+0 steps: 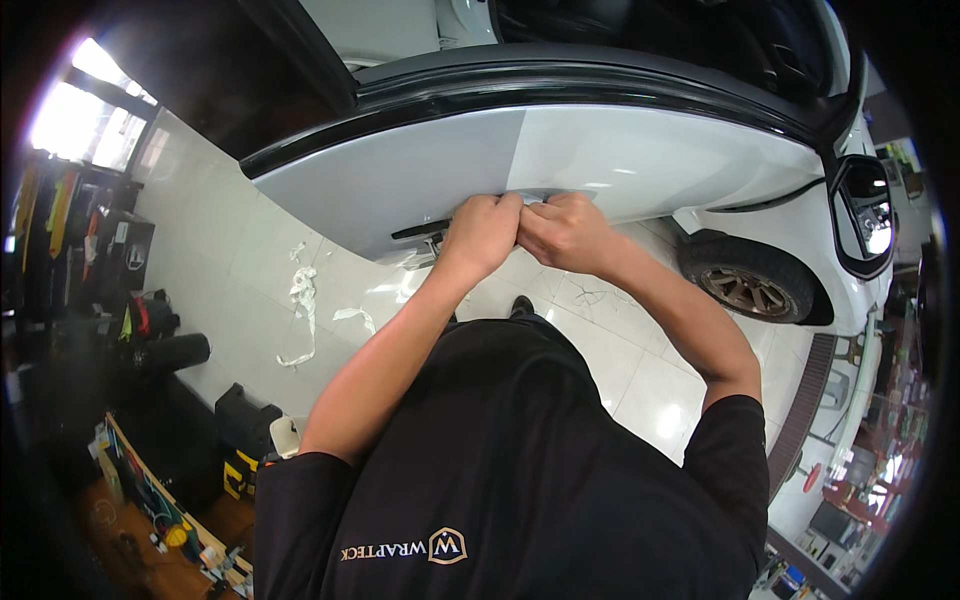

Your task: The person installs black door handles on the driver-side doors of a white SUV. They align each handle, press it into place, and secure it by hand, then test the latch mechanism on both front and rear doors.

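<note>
Both hands meet at the outer panel of an open car door (640,150), close to its door handle (415,231). My left hand (482,232) is closed, its fingers curled beside the handle and against my other hand. My right hand (568,232) is closed too, in a pinch touching the left. A small pale bit shows by the fingertips; whatever they grip is mostly hidden. The panel is grey (400,175) on the left and white on the right, parted by a straight edge that runs down toward my hands.
White crumpled strips (303,290) lie on the tiled floor (230,260) at left. A front wheel (750,280) and side mirror (863,215) are at right. Tool boxes (245,415) and a wooden-edged bench (165,500) stand at lower left.
</note>
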Demonstrator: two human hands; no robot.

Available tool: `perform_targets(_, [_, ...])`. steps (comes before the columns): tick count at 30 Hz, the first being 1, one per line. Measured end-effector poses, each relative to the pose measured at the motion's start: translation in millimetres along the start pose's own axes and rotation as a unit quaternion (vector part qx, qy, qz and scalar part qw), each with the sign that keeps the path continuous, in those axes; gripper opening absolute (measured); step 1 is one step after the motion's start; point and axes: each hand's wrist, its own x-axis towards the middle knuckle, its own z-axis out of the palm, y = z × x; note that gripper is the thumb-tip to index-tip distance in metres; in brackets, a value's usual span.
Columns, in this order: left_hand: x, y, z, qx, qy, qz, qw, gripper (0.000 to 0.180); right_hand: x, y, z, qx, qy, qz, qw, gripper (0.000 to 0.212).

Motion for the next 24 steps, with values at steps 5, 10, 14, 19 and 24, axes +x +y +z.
perform_targets(5, [-0.3, 5.4, 13.5, -0.057, 0.021, -0.068, 0.996, 0.04, -8.4, 13.6, 7.9, 0.026, 0.042, -0.053, 0.997, 0.02])
perform_targets(10, [-0.2, 8.6, 25.8, -0.145, 0.098, -0.16, 0.971, 0.03, -10.1, 22.2, 18.1, 0.043, 0.072, -0.092, 0.992, 0.022])
perform_targets(14, [-9.3, 20.3, 33.3, -0.171, 0.163, -0.168, 0.957, 0.034, -13.6, 25.0, 21.3, 0.079, 0.103, -0.125, 0.984, 0.021])
perform_targets(19, [-8.3, 21.9, 37.0, -0.063, 0.167, -0.187, 0.966, 0.035, -18.4, 36.4, 25.2, 0.1, 0.043, -0.149, 0.983, 0.017])
perform_targets(24, [-5.4, 12.4, 38.2, 0.059, 0.192, -0.155, 0.967, 0.031, -22.7, 32.7, -3.9, 0.064, -0.023, -0.12, 0.99, 0.014])
